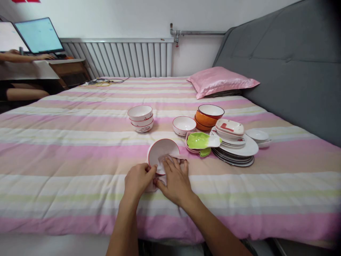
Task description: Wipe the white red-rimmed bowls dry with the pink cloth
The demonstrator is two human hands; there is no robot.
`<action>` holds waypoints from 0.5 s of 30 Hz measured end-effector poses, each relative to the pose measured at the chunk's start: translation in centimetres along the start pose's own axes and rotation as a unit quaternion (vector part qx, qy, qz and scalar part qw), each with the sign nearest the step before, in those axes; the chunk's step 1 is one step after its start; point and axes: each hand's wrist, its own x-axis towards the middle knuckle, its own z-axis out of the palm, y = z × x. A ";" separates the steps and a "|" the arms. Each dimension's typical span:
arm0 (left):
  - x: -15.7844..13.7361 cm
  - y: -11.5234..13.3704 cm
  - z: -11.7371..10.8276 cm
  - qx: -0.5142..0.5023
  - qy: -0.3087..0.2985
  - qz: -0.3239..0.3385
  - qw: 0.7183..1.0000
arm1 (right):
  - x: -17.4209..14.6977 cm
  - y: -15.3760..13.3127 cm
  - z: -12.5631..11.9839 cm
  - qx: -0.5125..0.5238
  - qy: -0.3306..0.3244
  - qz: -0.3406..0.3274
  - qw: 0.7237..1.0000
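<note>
A white bowl with a red rim (pixel 163 147) is tilted towards me on the striped bedspread. My left hand (pixel 138 179) is closed on its near left edge, thumb at the rim. Spread over the inside of the bowl, my right hand (pixel 174 181) presses a pale pink cloth (pixel 181 157) against it; the fingers partly cover the cloth. More of the cloth hangs below the bowl, between both hands. Beyond stand a stack of white bowls (pixel 141 119) with red rims and a single similar bowl (pixel 184 125).
To the right are a green leaf-shaped dish (pixel 201 140), orange bowls (pixel 205 119), stacked plates (pixel 249 145) and small white dishes (pixel 258 136). A pink pillow (pixel 221 80) lies farther back by the grey headboard (pixel 290 57). Another person's arm (pixel 21 57) shows at a desk with monitors.
</note>
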 end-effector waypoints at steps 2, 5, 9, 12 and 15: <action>0.0 0.0 0.0 -0.002 0.002 0.001 1.000 | 0.0 0.0 0.0 0.002 0.002 -0.001 1.000; 0.0 0.0 0.0 -0.004 0.001 -0.002 1.000 | 0.0 0.0 0.1 0.009 0.009 -0.002 1.000; 0.0 0.0 0.0 -0.003 0.000 -0.004 1.000 | 0.0 0.0 0.1 0.014 0.008 -0.002 1.000; -0.1 0.0 0.0 -0.007 0.001 0.001 1.000 | 0.0 0.0 0.1 0.009 0.006 -0.003 1.000; -0.1 0.0 0.0 -0.008 0.002 0.001 1.000 | 0.0 0.1 0.1 0.004 0.006 -0.003 1.000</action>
